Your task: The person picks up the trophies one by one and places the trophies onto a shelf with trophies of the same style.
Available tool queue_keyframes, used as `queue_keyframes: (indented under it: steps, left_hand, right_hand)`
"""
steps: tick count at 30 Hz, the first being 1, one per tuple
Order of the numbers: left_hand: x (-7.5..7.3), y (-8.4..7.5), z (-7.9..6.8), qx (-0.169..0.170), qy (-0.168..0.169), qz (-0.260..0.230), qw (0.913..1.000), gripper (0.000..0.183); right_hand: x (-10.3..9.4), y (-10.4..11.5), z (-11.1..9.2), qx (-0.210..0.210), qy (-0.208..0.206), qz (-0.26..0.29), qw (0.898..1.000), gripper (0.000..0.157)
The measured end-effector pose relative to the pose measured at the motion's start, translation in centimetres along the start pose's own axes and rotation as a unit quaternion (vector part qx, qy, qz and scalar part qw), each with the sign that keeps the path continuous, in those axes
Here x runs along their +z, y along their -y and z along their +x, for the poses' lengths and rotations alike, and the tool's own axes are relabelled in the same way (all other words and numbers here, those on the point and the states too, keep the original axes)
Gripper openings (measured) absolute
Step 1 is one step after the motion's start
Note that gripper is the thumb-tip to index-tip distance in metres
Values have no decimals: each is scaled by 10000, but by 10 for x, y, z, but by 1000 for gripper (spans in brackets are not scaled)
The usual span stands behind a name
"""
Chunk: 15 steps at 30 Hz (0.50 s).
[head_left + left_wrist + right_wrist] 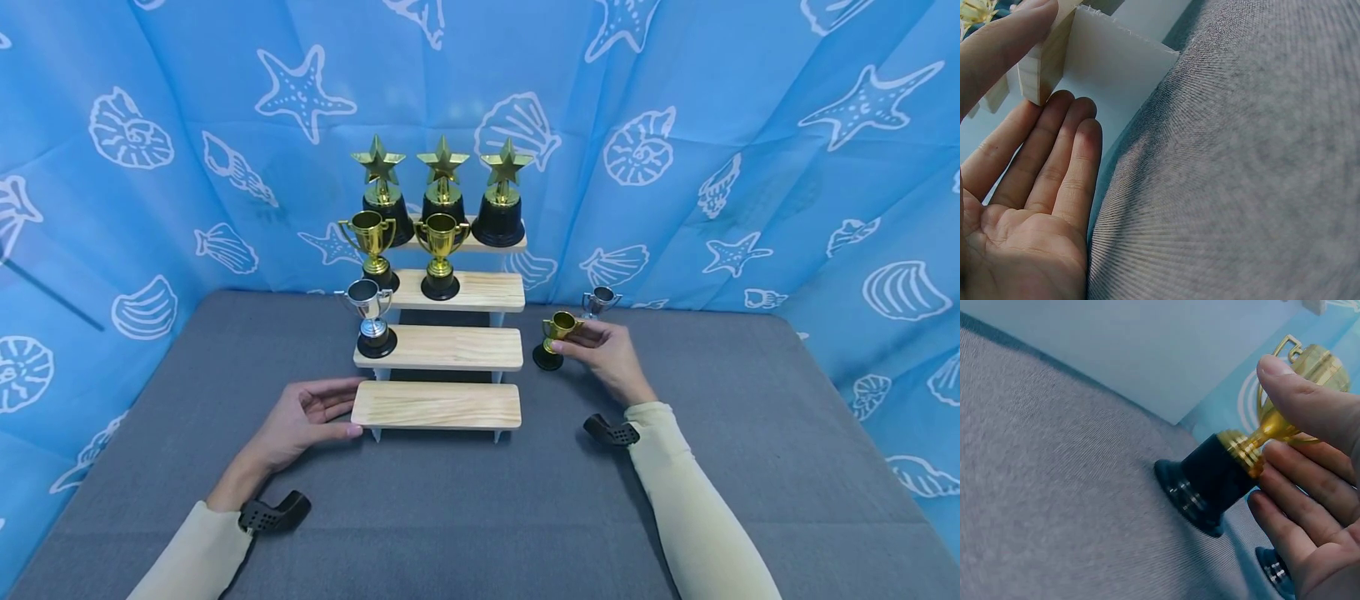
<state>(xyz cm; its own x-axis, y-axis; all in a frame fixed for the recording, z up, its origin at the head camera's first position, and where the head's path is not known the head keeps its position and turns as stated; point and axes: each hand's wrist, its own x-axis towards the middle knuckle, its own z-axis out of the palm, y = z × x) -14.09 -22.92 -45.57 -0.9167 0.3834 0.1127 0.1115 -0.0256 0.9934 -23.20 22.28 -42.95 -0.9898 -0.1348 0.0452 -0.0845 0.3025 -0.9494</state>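
A wooden stepped display stand (435,406) stands mid-table. My left hand (300,421) holds the left end of its lowest step, thumb at the front corner and index finger toward the back. The board's corner meets the fingers (1075,162) in the left wrist view. Right of the stand, my right hand (607,357) pinches a small gold trophy cup (548,358) between thumb and fingers, near its stem. The cup leans slightly; whether its black base (1207,481) touches the cloth I cannot tell. Behind that hand stands a silver trophy cup (601,302), partly hidden.
Gold star trophies (442,196) line the top step. Two gold cups (440,258) stand on the step below, and a silver cup (372,317) is at the left of the third. Grey cloth (450,517) covers the table; a blue seashell curtain (465,75) hangs behind.
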Motion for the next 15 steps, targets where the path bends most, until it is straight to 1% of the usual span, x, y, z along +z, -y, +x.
queue_keyframes:
  steps: [7, 12, 15]
  left_hand:
    - [1, -3, 0, -60, -21, 35, 10000, 71]
    - [1, -3, 0, -136, -72, 71, 9999, 71]
    - [1, -2, 0, -125, -73, 60, 9999, 71]
  right_hand:
    - [4, -9, 0, 63, 87, -125, 9999, 53]
    - [7, -10, -1, -21, 142, -278, 9995, 54]
    - [8, -11, -1, -66, 118, -311, 9994, 54]
